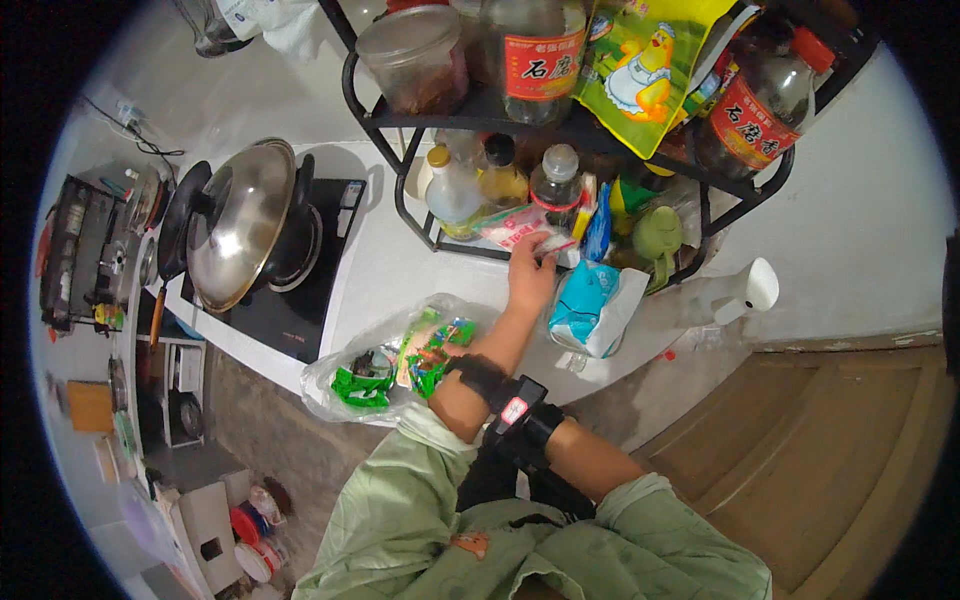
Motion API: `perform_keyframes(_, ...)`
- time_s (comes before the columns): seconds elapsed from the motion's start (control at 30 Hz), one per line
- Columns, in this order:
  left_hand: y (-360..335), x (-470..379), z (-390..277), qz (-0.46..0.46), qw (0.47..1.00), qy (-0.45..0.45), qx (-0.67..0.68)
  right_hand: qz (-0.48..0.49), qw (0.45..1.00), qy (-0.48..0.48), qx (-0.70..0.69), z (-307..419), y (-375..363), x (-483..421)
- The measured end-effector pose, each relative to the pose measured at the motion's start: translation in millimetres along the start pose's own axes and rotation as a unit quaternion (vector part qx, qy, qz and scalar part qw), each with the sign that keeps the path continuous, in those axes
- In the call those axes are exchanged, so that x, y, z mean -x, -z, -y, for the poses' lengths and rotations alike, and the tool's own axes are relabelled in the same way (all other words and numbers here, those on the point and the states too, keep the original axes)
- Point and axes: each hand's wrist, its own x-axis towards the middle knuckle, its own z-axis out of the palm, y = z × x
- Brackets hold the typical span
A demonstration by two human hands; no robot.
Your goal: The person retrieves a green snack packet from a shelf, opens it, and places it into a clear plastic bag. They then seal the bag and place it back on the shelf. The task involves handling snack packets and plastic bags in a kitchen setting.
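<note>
My left hand reaches up to the lower shelf of a black metal rack, its fingers curled on the lower edge of a pink-and-white plastic packet. My right forearm crosses at my left arm, black straps and a small device at the crossing. Only a little of my right hand shows, by a clear plastic bag holding green printed packets; its grip is hidden. Right of my left hand stands a blue-and-white packet in a clear container.
On the black rack stand bottles, a lidded jar and a yellow-green pouch. A green-handled jug or scoop is at its lower right. Leftward, a lidded wok sits on a black cooktop. A wooden door is at right.
</note>
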Motion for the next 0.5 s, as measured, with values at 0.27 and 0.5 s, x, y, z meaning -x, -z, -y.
perform_keyframes(0.27, 18.9, 9.8, -37.7, 0.125, 0.991, 0.056, 0.001, 0.033, 0.997, -0.014, 0.075, 11.1, -11.0, -3.7)
perform_keyframes(0.5, 144.1, 74.7, -105.4, 0.173, 0.981, 0.021, 0.090, -0.042, 0.999, -0.021, 0.017, 29.4, -29.3, -19.4)
